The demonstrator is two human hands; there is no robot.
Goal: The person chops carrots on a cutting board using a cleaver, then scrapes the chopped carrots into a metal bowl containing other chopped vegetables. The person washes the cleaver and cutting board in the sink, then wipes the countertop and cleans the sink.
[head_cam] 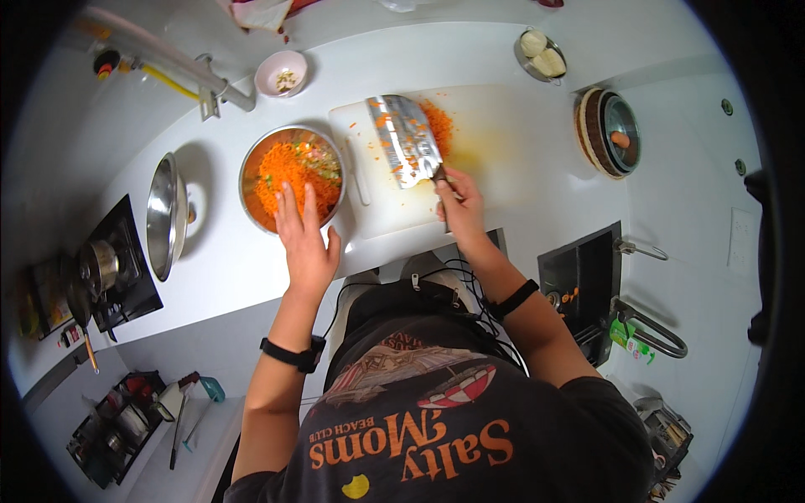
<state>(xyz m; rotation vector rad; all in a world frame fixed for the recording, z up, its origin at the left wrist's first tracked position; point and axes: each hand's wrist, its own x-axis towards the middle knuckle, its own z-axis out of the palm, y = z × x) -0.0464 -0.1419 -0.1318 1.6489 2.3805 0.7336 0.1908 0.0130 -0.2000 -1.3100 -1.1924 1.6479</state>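
Observation:
My left hand (302,232) lies with fingers spread over the near edge of a steel mixing bowl (244,188), its fingertips at the shredded carrot (277,170) inside. Paler chopped pieces show at the bowl's upper right. In my right hand (462,201) is the handle of a broad cleaver (405,141); carrot shreds cling to its blade, which is over a white cutting board (497,144). Finely chopped carrot (439,126) is heaped beside the blade's right side. A small knife with a white handle (360,179) rests along the board's left edge.
A pink bowl (264,74) stands behind the mixing bowl. A large steel bowl (163,217) and a stove (129,264) are at left. A small dish (539,55) with pale pieces, stacked round containers (591,132) and a sink (582,276) are at right.

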